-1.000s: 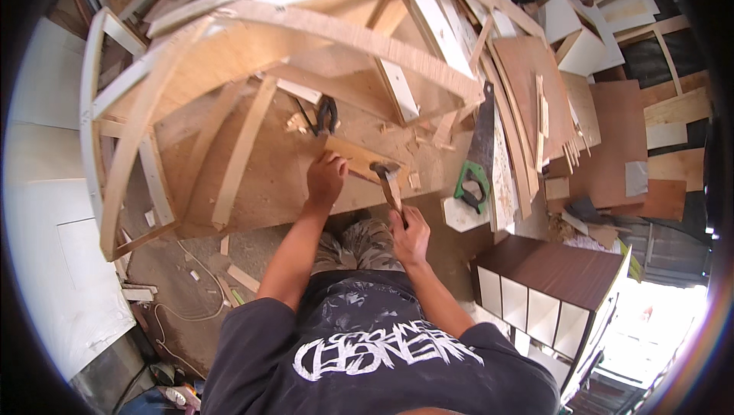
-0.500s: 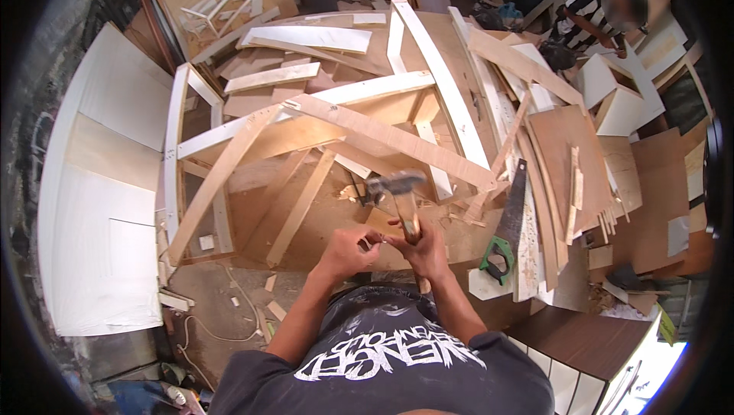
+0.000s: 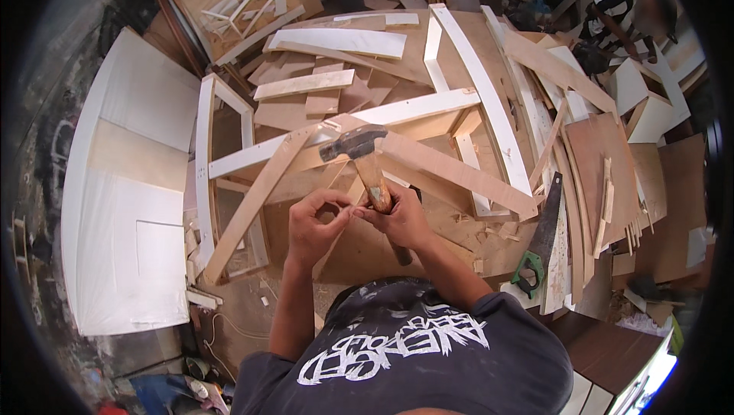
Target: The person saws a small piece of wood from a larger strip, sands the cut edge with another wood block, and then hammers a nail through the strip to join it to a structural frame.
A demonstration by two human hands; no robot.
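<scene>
Right hand (image 3: 401,220) closed around the wooden handle of a hammer (image 3: 365,161), dark steel head raised just above a long diagonal plywood strip (image 3: 451,170). Left hand (image 3: 317,224) sits just left of the handle, thumb and forefinger pinched together as if on something tiny; whether a nail is there I cannot tell.

Risks, as I judge them: fingers lie so near the hammer's path that a glancing blow could catch them; the thin strip, resting loosely on a white-painted frame (image 3: 205,147), could bounce or split.

Materials: pale raw plywood, smooth white laminate boards, sawdust-strewn surface. A green-handled handsaw (image 3: 539,243) lies right of the hammer, among offcuts.
</scene>
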